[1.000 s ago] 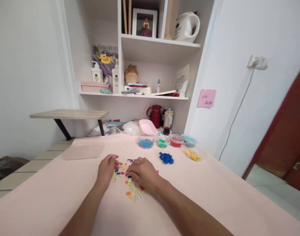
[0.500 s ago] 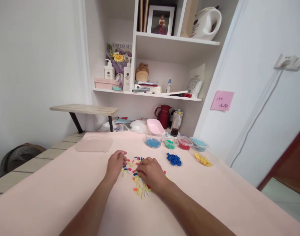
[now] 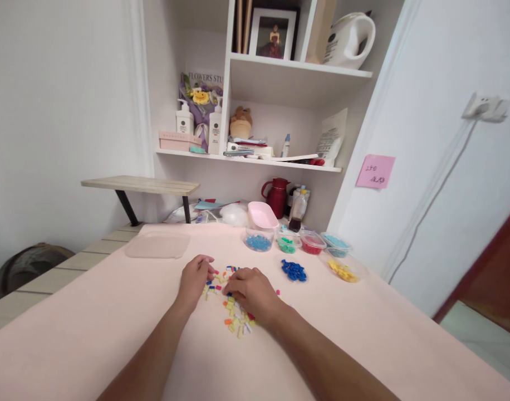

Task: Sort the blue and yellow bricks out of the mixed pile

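Small coloured plastic pieces (image 3: 234,313), mostly pale yellow with some orange, pink, white and dark blue, lie in a loose spread on the pink tabletop. At the left edge of the spread, my left hand (image 3: 195,279) rests with its fingers curled together; whatever is in them is hidden. My right hand (image 3: 251,291) reaches over the middle of the pieces, fingertips pressed together and pointing down among them. It covers part of the spread, and I cannot see what its fingers pinch. Beyond it sits a heap of dark blue pieces (image 3: 294,270).
Behind stand tubs of blue pieces (image 3: 258,243), green pieces (image 3: 287,245), red pieces (image 3: 313,243) and light blue pieces (image 3: 337,243). Yellow pieces (image 3: 342,271) lie at the right. A clear lid (image 3: 157,245) is at the far left, a pink tub (image 3: 263,215) at the back.
The view has swung left, shifting everything rightward, then settled. My right hand has moved slightly left over the pieces; my left hand has stayed at their left edge.
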`<state>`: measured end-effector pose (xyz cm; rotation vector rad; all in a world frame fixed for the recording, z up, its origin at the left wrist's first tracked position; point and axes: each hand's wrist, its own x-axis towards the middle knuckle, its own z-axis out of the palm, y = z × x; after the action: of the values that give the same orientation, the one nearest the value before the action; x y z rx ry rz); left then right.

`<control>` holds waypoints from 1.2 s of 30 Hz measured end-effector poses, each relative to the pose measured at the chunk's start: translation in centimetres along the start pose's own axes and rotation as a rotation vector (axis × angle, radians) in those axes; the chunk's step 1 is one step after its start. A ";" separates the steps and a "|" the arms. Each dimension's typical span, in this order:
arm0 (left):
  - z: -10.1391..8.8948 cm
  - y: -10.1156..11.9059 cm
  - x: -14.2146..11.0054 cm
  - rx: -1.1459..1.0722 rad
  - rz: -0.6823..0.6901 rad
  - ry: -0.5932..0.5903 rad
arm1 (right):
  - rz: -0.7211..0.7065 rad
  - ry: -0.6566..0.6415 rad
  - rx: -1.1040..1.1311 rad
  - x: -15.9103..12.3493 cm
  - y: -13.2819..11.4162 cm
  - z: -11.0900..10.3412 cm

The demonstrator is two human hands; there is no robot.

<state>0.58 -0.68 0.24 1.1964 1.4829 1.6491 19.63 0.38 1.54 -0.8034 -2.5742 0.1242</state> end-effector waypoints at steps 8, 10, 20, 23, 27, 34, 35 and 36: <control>-0.2 0.1 0.4 0.016 0.004 0.002 | 0.112 0.192 0.281 -0.1 2.1 -2.1; -0.2 0.3 0.4 0.008 0.004 -0.002 | 0.166 0.290 0.361 -0.5 4.1 -3.4; -0.4 0.5 0.9 0.060 -0.028 0.002 | 0.702 0.666 0.194 -5.6 14.0 -7.1; -0.4 0.6 0.9 0.070 -0.032 0.007 | 0.736 0.657 0.139 -5.7 14.3 -6.6; -0.4 0.7 0.8 0.082 -0.029 0.014 | 0.728 0.610 0.062 -5.2 13.9 -5.9; -0.4 0.7 0.8 0.085 -0.019 0.011 | 0.745 0.575 -0.014 -5.4 13.7 -5.1; -0.4 0.8 0.8 0.079 -0.020 0.015 | 0.749 0.581 -0.018 -5.5 13.7 -5.1; -0.3 0.8 0.8 0.071 -0.021 0.016 | 0.750 0.588 -0.022 -5.5 13.8 -5.1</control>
<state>0.07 -0.27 1.17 1.2039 1.5702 1.6077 33.03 8.48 1.11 -1.5131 -1.6409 0.0677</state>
